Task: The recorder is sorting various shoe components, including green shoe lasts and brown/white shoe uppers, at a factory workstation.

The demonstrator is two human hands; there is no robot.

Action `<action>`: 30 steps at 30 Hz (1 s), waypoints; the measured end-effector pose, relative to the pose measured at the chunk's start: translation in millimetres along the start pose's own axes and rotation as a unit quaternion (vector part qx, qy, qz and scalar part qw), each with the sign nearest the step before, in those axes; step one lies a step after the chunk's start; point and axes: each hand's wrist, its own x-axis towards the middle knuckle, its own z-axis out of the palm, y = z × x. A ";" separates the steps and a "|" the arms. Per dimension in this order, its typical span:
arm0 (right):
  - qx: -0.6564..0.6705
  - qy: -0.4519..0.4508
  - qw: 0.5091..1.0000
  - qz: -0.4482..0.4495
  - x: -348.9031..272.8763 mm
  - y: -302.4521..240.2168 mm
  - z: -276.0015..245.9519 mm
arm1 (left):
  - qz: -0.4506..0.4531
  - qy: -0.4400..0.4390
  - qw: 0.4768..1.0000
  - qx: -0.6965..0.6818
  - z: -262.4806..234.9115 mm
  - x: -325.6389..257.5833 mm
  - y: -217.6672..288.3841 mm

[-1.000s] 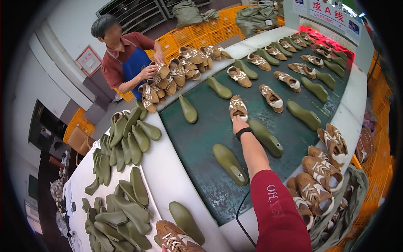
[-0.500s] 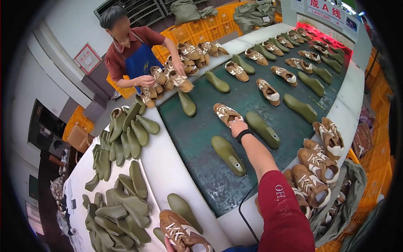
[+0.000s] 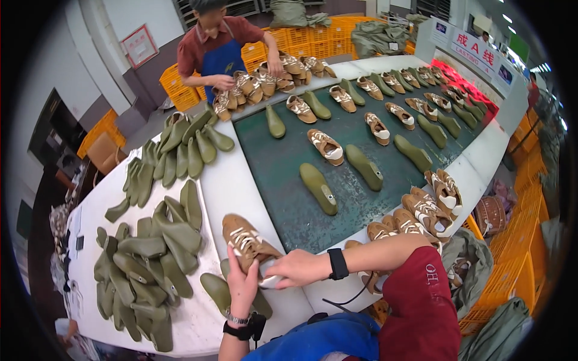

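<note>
My left hand (image 3: 242,287) grips a brown sneaker (image 3: 244,236) with white laces, toe pointing away from me, above the white table. At its heel end, my right hand (image 3: 299,268) closes its fingers on the white heel part by the opening. Below the sneaker, green shoe lasts (image 3: 215,293) lie close to my left wrist, partly covered by it. On the dark green belt (image 3: 274,210) ahead, a brown sneaker (image 3: 326,146) lies near two green lasts, the left last (image 3: 318,189) and the right last (image 3: 363,167).
A heap of green lasts (image 3: 147,253) covers much of the left table (image 3: 211,234). Brown sneakers (image 3: 409,224) line the belt's right edge beside orange crates (image 3: 515,240). Across the belt, a co-worker (image 3: 220,48) in a blue apron handles piled sneakers (image 3: 265,81).
My right hand has let go of the sneaker on the belt and come back to the one in my left hand. The co-worker's sneaker now lies on the belt's far end.
</note>
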 end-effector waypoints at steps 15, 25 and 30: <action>-0.203 0.132 0.888 0.391 50.5 296.0 -26.9 | 0.035 0.025 0.980 0.192 -29.1 -63.2 -91.5; 0.058 -0.020 0.968 0.244 104.7 150.8 53.9 | -0.038 0.111 0.960 0.253 -51.7 -90.8 -175.7; -0.087 0.013 0.985 0.148 103.4 78.0 150.7 | -0.137 0.155 0.974 0.097 -51.0 -94.6 -204.6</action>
